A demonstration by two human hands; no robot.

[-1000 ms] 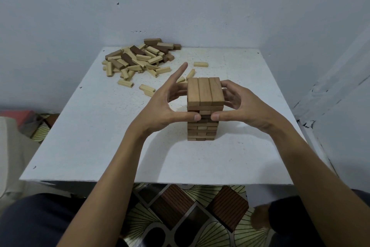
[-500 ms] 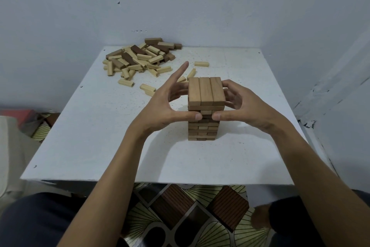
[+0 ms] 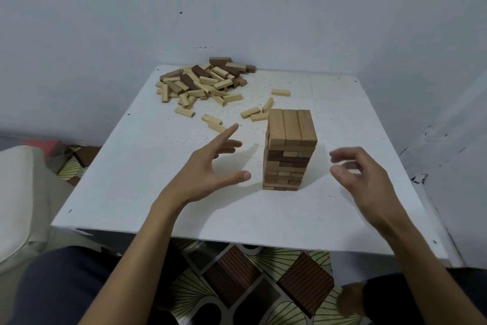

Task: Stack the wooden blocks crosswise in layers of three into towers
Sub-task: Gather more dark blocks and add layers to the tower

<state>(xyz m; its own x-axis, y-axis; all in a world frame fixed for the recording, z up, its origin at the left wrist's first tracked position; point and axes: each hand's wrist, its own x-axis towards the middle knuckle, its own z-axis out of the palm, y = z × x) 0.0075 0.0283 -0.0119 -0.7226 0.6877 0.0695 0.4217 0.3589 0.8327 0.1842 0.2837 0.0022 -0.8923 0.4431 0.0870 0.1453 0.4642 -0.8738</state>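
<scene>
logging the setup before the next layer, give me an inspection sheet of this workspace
surface: white table, speckled top, set in a corner
job's things: tower upright near the middle, three blocks side by side in its top layer; pile of loose light and dark blocks at the far left
clutter: stray blocks lie between pile and tower
grippers: left hand and right hand open, either side of the tower, touching nothing
cables: nothing seen
surroundings: white walls; patterned floor below the table
</scene>
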